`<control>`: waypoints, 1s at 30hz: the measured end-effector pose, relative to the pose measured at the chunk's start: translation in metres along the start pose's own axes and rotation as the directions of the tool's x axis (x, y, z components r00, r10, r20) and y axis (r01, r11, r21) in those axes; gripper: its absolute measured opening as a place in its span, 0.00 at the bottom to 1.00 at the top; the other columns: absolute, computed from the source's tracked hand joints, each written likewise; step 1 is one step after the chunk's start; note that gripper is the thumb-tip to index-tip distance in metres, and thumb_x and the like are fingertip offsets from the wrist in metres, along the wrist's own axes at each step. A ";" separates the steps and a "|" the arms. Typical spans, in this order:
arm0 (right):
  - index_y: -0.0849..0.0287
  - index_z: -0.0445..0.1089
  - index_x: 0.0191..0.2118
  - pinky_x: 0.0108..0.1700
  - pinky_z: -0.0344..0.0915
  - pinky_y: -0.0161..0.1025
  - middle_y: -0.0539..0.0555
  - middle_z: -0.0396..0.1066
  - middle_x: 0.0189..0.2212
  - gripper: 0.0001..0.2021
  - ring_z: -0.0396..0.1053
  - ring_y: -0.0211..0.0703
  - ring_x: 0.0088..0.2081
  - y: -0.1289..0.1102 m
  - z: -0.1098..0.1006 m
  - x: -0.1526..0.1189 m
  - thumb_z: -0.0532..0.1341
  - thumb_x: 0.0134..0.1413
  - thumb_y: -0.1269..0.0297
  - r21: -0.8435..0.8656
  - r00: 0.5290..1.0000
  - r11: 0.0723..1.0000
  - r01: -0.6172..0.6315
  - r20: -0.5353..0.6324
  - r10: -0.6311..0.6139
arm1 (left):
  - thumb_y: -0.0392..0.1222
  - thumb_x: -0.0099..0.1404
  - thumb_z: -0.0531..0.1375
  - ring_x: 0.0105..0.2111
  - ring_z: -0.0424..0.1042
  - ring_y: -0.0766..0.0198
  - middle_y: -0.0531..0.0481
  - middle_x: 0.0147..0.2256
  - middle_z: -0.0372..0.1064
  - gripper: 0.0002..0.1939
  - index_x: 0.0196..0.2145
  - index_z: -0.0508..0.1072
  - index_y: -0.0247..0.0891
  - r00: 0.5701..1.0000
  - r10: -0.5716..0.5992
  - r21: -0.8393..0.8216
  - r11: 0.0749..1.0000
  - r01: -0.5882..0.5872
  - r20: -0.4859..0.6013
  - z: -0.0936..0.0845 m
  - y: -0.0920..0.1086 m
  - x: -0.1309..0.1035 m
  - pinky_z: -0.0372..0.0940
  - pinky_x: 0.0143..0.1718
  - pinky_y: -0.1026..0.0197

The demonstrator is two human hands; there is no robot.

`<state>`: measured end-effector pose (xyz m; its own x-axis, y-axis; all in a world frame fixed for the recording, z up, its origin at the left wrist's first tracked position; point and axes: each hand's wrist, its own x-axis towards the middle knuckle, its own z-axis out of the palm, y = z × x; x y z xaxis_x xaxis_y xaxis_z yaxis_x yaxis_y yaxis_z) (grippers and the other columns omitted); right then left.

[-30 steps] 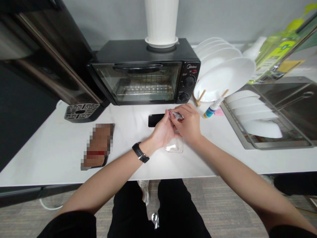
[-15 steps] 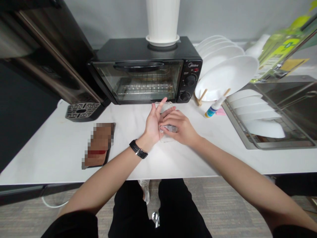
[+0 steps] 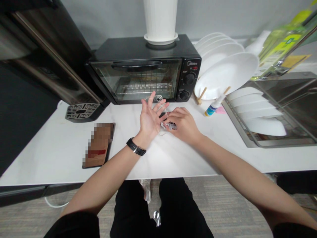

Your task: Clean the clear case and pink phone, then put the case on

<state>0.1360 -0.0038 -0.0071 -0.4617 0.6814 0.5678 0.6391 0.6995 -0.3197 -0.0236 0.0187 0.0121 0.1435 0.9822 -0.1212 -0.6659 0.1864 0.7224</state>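
Observation:
My left hand [image 3: 150, 121] is palm up over the counter, fingers spread and apart. A thin white cord [image 3: 166, 110] runs loosely past its fingers, with a small coil near the fingertips and a slack strand by the palm. My right hand [image 3: 185, 126] is closed beside it, thumb and fingers pinching a gathered, greyish-white bundle of this cord against the left palm's edge. What is at the cord's ends I cannot make out. A black watch strap [image 3: 136, 147] circles my left wrist.
A black toaster oven [image 3: 146, 51] stands just behind my hands, with a white pot [image 3: 160, 19] on top. A phone [image 3: 99, 145] lies left on the white counter [image 3: 168, 162]. To the right are plates [image 3: 226, 76], a small spray bottle [image 3: 213, 107] and bowls [image 3: 266, 126] in the sink.
My left hand has shifted slightly left and its fingers have spread, away from the right hand. The white cord now shows as loose loops between the hands.

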 end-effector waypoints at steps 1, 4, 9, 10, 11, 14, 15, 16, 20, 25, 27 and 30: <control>0.53 0.79 0.35 0.48 0.62 0.50 0.51 0.83 0.36 0.04 0.70 0.50 0.41 0.000 0.000 0.000 0.67 0.61 0.69 -0.022 1.000 1.000 -0.012 -0.014 0.012 | 0.70 0.76 0.45 0.62 0.72 0.49 0.42 0.58 0.74 0.36 0.72 0.62 0.54 1.000 -0.002 0.003 1.000 0.002 0.004 0.001 -0.001 0.000 0.70 0.55 0.51; 0.54 0.79 0.35 0.46 0.62 0.49 0.51 0.82 0.35 0.04 0.69 0.51 0.41 0.001 0.000 0.000 0.67 0.61 0.69 -0.076 0.996 0.996 -0.051 -0.075 0.045 | 0.70 0.76 0.45 0.61 0.73 0.48 0.42 0.57 0.74 0.35 0.73 0.62 0.55 0.999 -0.029 0.001 1.000 0.029 0.018 0.003 -0.003 -0.002 0.70 0.54 0.50; 0.54 0.79 0.37 0.46 0.63 0.51 0.52 0.81 0.36 0.04 0.69 0.52 0.41 0.007 -0.001 0.000 0.66 0.62 0.68 -0.119 0.973 0.982 -0.147 -0.197 0.122 | 0.68 0.76 0.49 0.57 0.74 0.49 0.41 0.54 0.75 0.33 0.71 0.65 0.55 0.988 -0.145 0.002 0.989 0.145 0.057 0.007 -0.011 -0.009 0.71 0.55 0.48; 0.54 0.79 0.37 0.46 0.63 0.51 0.53 0.81 0.35 0.04 0.69 0.53 0.41 0.009 -0.002 0.000 0.66 0.62 0.68 -0.124 0.966 0.978 -0.170 -0.218 0.140 | 0.67 0.76 0.49 0.55 0.75 0.49 0.41 0.54 0.75 0.33 0.70 0.66 0.54 0.981 -0.181 0.007 0.983 0.181 0.072 0.009 -0.013 -0.011 0.71 0.55 0.46; 0.55 0.79 0.36 0.45 0.63 0.51 0.53 0.80 0.35 0.04 0.69 0.53 0.41 0.011 -0.003 0.001 0.65 0.62 0.68 -0.129 0.958 0.973 -0.194 -0.238 0.159 | 0.67 0.76 0.49 0.55 0.75 0.48 0.41 0.53 0.76 0.32 0.70 0.67 0.53 0.972 -0.219 0.012 0.976 0.219 0.090 0.010 -0.016 -0.013 0.71 0.55 0.45; 0.55 0.78 0.35 0.44 0.63 0.51 0.54 0.79 0.33 0.05 0.69 0.54 0.40 0.015 -0.007 0.002 0.64 0.63 0.66 -0.126 0.932 0.958 -0.256 -0.297 0.210 | 0.66 0.77 0.47 0.55 0.75 0.45 0.40 0.53 0.76 0.31 0.68 0.68 0.51 0.939 -0.310 0.036 0.951 0.308 0.147 0.014 -0.021 -0.018 0.71 0.56 0.39; 0.55 0.78 0.35 0.43 0.63 0.51 0.55 0.78 0.33 0.06 0.69 0.54 0.40 0.015 -0.008 0.002 0.64 0.63 0.66 -0.113 0.924 0.957 -0.266 -0.312 0.220 | 0.66 0.77 0.46 0.55 0.75 0.45 0.40 0.54 0.75 0.31 0.67 0.68 0.50 0.932 -0.326 0.044 0.945 0.323 0.159 0.015 -0.023 -0.019 0.71 0.56 0.38; 0.55 0.78 0.35 0.44 0.64 0.51 0.55 0.78 0.33 0.06 0.70 0.54 0.40 0.014 -0.008 0.002 0.64 0.64 0.65 -0.093 0.919 0.959 -0.269 -0.322 0.226 | 0.65 0.77 0.46 0.56 0.74 0.44 0.40 0.55 0.75 0.31 0.67 0.69 0.49 0.927 -0.337 0.051 0.941 0.333 0.164 0.016 -0.023 -0.020 0.71 0.56 0.37; 0.54 0.78 0.36 0.46 0.65 0.51 0.54 0.80 0.35 0.06 0.71 0.53 0.40 0.007 -0.008 0.003 0.64 0.64 0.64 0.008 0.911 0.969 -0.249 -0.338 0.237 | 0.63 0.79 0.43 0.57 0.74 0.45 0.39 0.54 0.77 0.29 0.62 0.70 0.44 0.895 -0.398 0.069 0.917 0.393 0.199 0.017 -0.027 -0.021 0.68 0.59 0.34; 0.54 0.79 0.37 0.45 0.68 0.50 0.54 0.80 0.34 0.06 0.73 0.51 0.39 0.002 -0.007 0.004 0.65 0.64 0.64 0.135 0.919 0.970 -0.204 -0.315 0.237 | 0.62 0.80 0.44 0.58 0.74 0.46 0.39 0.54 0.78 0.28 0.55 0.73 0.41 0.875 -0.418 0.060 0.907 0.417 0.243 0.014 -0.032 -0.021 0.68 0.60 0.36; 0.54 0.80 0.37 0.46 0.69 0.50 0.54 0.81 0.35 0.06 0.74 0.50 0.41 0.001 -0.006 0.004 0.64 0.64 0.65 0.184 0.937 0.968 -0.170 -0.275 0.217 | 0.61 0.80 0.44 0.58 0.75 0.46 0.39 0.55 0.77 0.29 0.59 0.73 0.41 0.886 -0.408 0.026 0.910 0.413 0.218 0.013 -0.031 -0.019 0.69 0.60 0.39; 0.53 0.80 0.38 0.49 0.69 0.50 0.53 0.83 0.37 0.06 0.74 0.49 0.42 -0.002 -0.003 0.003 0.65 0.65 0.65 0.226 0.969 0.971 -0.077 -0.212 0.126 | 0.59 0.81 0.44 0.58 0.76 0.50 0.42 0.55 0.77 0.29 0.68 0.68 0.44 0.925 -0.342 -0.018 0.937 0.350 0.163 0.012 -0.024 -0.015 0.70 0.61 0.44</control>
<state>0.1347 -0.0038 -0.0020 -0.2367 0.7032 0.6705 0.5171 0.6754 -0.5258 -0.0015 -0.0010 0.0047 0.4802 0.8412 -0.2486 -0.5865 0.5186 0.6222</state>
